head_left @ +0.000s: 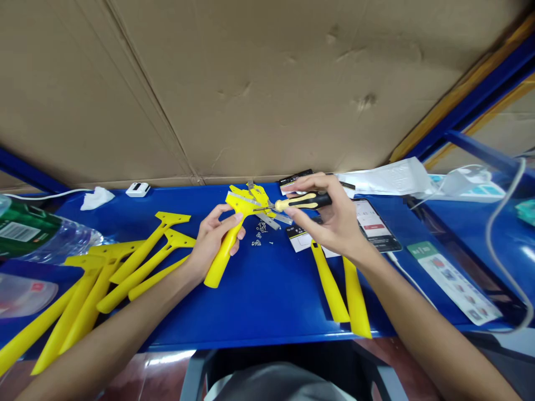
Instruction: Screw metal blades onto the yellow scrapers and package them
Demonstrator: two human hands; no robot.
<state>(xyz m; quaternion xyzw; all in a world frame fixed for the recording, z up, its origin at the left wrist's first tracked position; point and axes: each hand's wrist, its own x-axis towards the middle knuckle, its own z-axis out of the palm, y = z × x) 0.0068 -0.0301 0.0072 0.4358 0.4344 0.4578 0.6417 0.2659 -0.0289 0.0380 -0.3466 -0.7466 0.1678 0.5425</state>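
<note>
My left hand (219, 234) is wrapped round the handle of a yellow scraper (223, 253), its wide head pointing away from me. From the right, my right hand (330, 214) grips a screwdriver (307, 201) with a black and cream handle, fingers round the handle. The screwdriver's thin shaft reaches the scraper's head; whether the tip sits in a screw is too small to tell. Behind the head lie yellow plastic pieces (259, 195) and metal blades (268, 220). Small nuts and screws (259, 231) are scattered on the blue table (251, 301) just below them.
Several yellow scraper handles (144, 264) lie at the left, near a green-labelled bottle (37, 231). Two more yellow handles (332, 287) rest under my right forearm. A phone (376, 225), a printed card (453, 281) and a white cable (493, 239) are at the right. Cardboard (267, 94) walls the back.
</note>
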